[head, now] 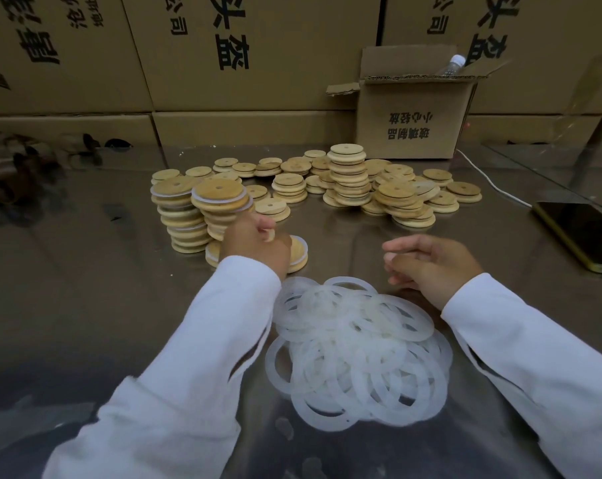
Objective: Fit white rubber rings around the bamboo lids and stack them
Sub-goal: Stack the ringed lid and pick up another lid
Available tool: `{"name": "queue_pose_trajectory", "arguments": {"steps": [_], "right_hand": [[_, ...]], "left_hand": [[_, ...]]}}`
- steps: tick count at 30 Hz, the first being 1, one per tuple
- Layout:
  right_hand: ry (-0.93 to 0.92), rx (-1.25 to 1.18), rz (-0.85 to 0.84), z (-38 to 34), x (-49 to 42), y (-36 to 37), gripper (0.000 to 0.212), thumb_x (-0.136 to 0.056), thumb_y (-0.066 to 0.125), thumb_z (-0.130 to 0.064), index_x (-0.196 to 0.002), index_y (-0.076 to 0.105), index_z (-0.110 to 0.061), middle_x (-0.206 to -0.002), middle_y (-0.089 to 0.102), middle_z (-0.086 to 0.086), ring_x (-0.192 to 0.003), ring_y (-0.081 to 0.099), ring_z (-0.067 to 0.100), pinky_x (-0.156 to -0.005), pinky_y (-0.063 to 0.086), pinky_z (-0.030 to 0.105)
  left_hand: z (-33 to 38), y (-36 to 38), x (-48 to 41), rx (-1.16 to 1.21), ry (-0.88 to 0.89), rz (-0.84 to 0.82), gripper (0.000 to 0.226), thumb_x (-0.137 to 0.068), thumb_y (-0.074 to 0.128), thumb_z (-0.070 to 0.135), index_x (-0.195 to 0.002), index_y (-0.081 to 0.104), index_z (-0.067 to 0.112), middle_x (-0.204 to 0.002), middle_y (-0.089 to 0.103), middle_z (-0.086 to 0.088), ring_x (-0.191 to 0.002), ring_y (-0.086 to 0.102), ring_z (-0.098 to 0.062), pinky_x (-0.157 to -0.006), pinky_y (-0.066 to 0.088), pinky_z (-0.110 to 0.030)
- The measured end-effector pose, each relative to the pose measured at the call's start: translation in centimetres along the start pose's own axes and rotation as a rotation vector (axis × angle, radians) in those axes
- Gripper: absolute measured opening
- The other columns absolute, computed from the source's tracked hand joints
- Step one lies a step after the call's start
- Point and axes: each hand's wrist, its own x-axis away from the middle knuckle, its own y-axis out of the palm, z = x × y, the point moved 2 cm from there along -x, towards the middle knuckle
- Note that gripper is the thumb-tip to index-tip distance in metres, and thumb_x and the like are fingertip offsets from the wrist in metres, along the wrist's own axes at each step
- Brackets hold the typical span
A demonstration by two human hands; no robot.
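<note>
Two hands, both in white sleeves. Left hand [254, 244] at 10 o'clock has its fingers curled in, over a ringed lid [298, 254] lying flat on the metal table [85, 305]. Can't tell whether it grips the lid or only rests on it. Right hand [430, 266] at 2 o'clock is loosely curled with fingers pointing left and nothing in it, just above the ring pile [358, 350].

The ring pile is at 6 o'clock: white rubber rings, well over a dozen, overlapping too much to count.

Two ringed stacks [180, 216] stand side by side at 10–11 o'clock, touching the left hand. At 12 o'clock there is one tall bare stack [348, 174] amid several short stacks and loose bare lids [289, 186], dozens in all.

One open carton [410, 115] at 1 o'clock holds one bottle [454, 65]. One phone [582, 233] at 3 o'clock, with one white cable [493, 183].
</note>
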Motion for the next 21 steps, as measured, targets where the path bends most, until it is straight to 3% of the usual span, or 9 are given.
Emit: {"name": "queue_pose_trajectory", "arguments": {"steps": [4, 9, 14, 17, 21], "right_hand": [[-0.003, 0.011, -0.004, 0.0, 0.0, 0.0, 0.016, -0.084, 0.062, -0.006, -0.081, 0.064, -0.021, -0.076, 0.066, 0.005, -0.064, 0.062, 0.017, -0.085, 0.052, 0.038], [-0.004, 0.013, -0.013, 0.1, 0.0, 0.0, 0.016, -0.084, 0.062, -0.006, -0.081, 0.064, -0.021, -0.077, 0.066, 0.005, -0.065, 0.062, 0.017, -0.087, 0.051, 0.038], [0.006, 0.012, -0.02, 0.1, -0.1, 0.1, 0.016, -0.084, 0.062, -0.006, -0.081, 0.064, -0.021, -0.079, 0.065, 0.006, -0.065, 0.061, 0.017, -0.085, 0.051, 0.037], [0.0, 0.022, -0.021, 0.2, -0.2, 0.1, 0.016, -0.084, 0.062, -0.006, -0.08, 0.063, -0.022, -0.077, 0.065, 0.005, -0.065, 0.061, 0.017, -0.083, 0.051, 0.035], [-0.009, 0.025, -0.024, 0.6, -0.5, 0.1, 0.015, -0.084, 0.063, -0.007, -0.081, 0.065, -0.022, -0.076, 0.066, 0.003, -0.069, 0.063, 0.019, -0.084, 0.05, 0.036]], "left_hand": [[-1.8, 1.0, -0.5, -0.483, 0.136, -0.004, 0.033, -0.087, 0.057, 0.029, -0.113, 0.051, 0.011, -0.12, 0.052, -0.012, -0.108, 0.052, -0.032, -0.085, 0.045, -0.037], [-2.5, 1.2, -1.0, -0.717, 0.14, 0.0, 0.047, -0.086, 0.055, 0.042, -0.114, 0.049, 0.005, -0.116, 0.053, -0.014, -0.107, 0.051, -0.033, -0.079, 0.044, -0.041], [-2.2, 1.3, -1.4, -0.623, 0.088, -0.061, 0.032, -0.086, 0.059, 0.037, -0.091, 0.057, 0.005, -0.09, 0.061, -0.012, -0.081, 0.054, -0.029, -0.063, 0.04, -0.032], [-2.0, 1.3, -1.4, -0.459, 0.053, -0.131, 0.018, -0.084, 0.064, 0.028, -0.087, 0.063, 0.01, -0.074, 0.055, -0.005, -0.075, 0.05, -0.025, -0.065, 0.037, -0.028], [-1.8, 1.5, -0.9, -0.181, -0.02, -0.236, 0.032, -0.08, 0.069, 0.014, -0.112, 0.061, 0.012, -0.105, 0.06, -0.009, -0.102, 0.057, -0.026, -0.088, 0.043, -0.028]]}}
